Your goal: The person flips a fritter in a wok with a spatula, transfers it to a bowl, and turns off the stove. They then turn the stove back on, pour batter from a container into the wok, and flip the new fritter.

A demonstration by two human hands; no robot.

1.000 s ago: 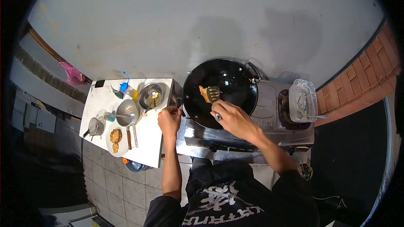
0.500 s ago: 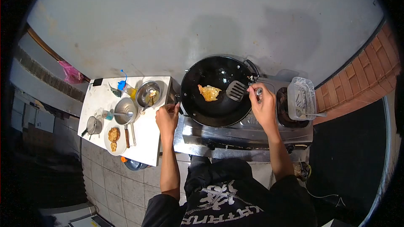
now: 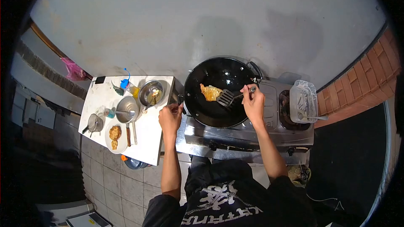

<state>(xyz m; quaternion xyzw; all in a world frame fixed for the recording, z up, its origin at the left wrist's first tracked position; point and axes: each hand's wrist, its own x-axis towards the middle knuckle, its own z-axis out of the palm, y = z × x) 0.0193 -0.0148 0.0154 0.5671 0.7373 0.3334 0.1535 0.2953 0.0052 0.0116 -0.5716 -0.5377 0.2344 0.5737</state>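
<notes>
A black wok (image 3: 210,115) sits on the stove, with a fried, golden-brown piece of food that looks like an egg (image 3: 209,93) near its middle. My right hand (image 3: 254,106) is closed around the handle of a slotted spatula (image 3: 225,98), whose blade is at the right edge of the egg, touching it or slightly under it. At the wok's left side, my left hand (image 3: 170,120) is closed, its fingertips on the wok's side handle (image 3: 181,99). Its grip is partly hidden.
On the left, a white table (image 3: 145,147) holds a plate (image 3: 121,146) of fried food, a saucepan (image 3: 126,103), a metal bowl (image 3: 150,93), a strainer (image 3: 96,123) and an oil bottle (image 3: 133,90). A plastic container (image 3: 304,101) with a spoon stands on the stove's (image 3: 269,101) right side.
My right hand has moved left with the spatula, bringing its blade to the egg's edge. My left hand stays by the wok handle. The whole view has shifted slightly.
</notes>
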